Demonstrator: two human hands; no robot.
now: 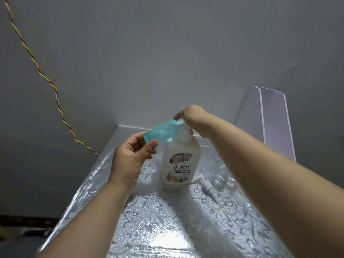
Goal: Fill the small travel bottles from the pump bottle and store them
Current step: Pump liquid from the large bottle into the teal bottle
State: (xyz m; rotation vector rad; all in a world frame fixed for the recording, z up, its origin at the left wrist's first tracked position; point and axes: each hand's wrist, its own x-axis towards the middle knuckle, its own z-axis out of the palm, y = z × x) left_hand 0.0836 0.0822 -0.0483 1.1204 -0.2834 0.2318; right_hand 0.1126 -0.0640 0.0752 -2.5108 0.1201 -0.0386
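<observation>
Pinching blue bottle (162, 132) by its base in left hand (130, 159), neck at pump bottle (180, 161) spout; right hand (193, 118) atop pump, grip unclear.

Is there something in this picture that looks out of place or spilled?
No spill shows. One thing stands out: a loose white plastic pump head with its long tube lies flat on the silver patterned table cover, right of the large white pump bottle, fitted to no bottle.
</observation>
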